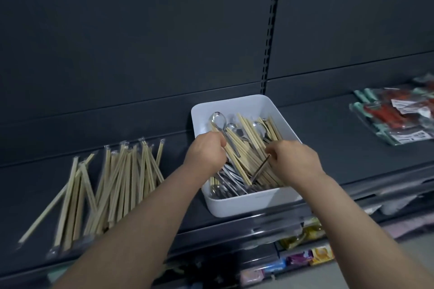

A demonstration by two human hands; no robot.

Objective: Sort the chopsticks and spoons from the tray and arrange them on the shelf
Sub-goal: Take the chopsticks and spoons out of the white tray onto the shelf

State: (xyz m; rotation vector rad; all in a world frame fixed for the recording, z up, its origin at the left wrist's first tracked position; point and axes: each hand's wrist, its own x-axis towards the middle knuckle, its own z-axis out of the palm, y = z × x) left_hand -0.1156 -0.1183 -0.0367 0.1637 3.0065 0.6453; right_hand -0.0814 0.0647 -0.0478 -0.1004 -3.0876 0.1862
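Fingers (220, 142) of your left hand (205, 153) are curled tight at the left edge of the heap, against the handle of a steel spoon (218, 120); whether they actually grip it cannot be told. Your right hand (293, 159) pinches a thin steel handle (260, 169) between thumb and fingertips, and it slants down into the pile with its far end buried.

Both hands are over one white tray (246, 204), a smooth plastic box with rounded corners that sits on the dark grey metal shelf (340, 148). Inside it, pale wooden chopsticks (249, 148), straight and square-edged, lie in a dense slanted stack too packed to count. Three shiny oval spoon bowls show at the far end, and more flat steel handles crowd the near left corner.

Left of the tray, well apart from it, a loose fan of wrapped chopsticks (122, 183) lies on the same shelf, each in a clear glossy sleeve, too overlapped to count. Far right, clear packs (394, 119) hold red and teal items. Colourful packets (321, 253) sit on a lower shelf.
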